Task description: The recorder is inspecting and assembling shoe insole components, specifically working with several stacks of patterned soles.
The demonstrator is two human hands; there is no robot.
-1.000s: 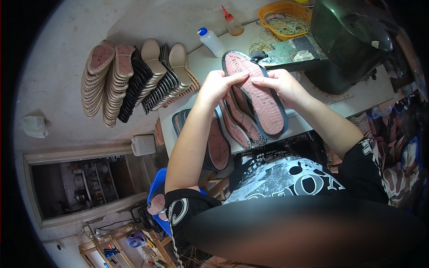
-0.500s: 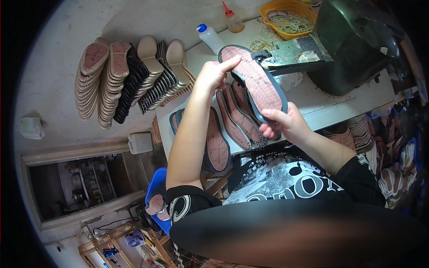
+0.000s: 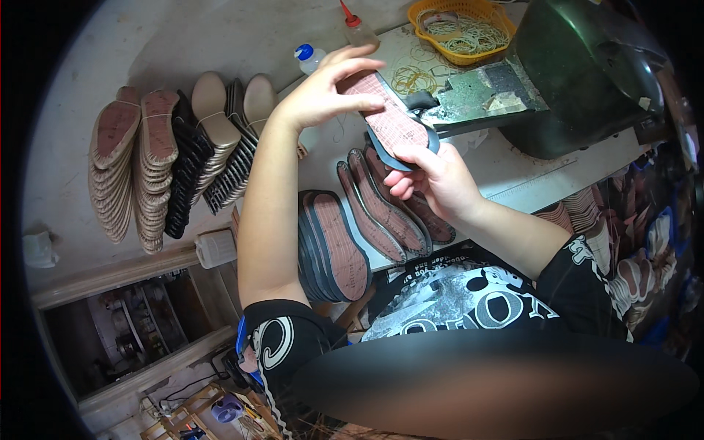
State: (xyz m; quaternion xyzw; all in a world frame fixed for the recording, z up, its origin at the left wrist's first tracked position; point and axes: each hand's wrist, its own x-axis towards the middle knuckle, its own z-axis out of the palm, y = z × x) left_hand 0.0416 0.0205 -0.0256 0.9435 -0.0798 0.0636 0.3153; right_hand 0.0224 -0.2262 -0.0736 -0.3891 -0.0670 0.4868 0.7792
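Observation:
My right hand (image 3: 444, 180) pinches one end of a pink-faced shoe sole (image 3: 396, 126) with a dark grey rim, thumb on top and fingers curled beneath. At the sole's far end is my left hand (image 3: 323, 92), its fingers spread and stretched out and its thumb lying on the pink face. A small black piece (image 3: 420, 101) shows at the sole's right edge, beside the green metal arm (image 3: 484, 95) of a machine. Below the hands, several pink-faced soles with grey rims (image 3: 341, 249) lie stacked, with narrower pink pieces (image 3: 389, 202) on the white table (image 3: 513, 176).
Bundled stacks of beige insoles (image 3: 114, 176) and black ones (image 3: 187, 161) stand at left. Behind the hands are a blue-capped bottle (image 3: 308, 57), a red-tipped bottle (image 3: 359, 31) and a yellow basket (image 3: 466, 51) of rubber bands. A dark green machine body (image 3: 587, 81) rises at right.
The sole has tipped and moved slightly up and left, its pink face foreshortened. My left fingers have lifted and spread from their pinch. The view has shifted, showing the side stacks lower and farther left.

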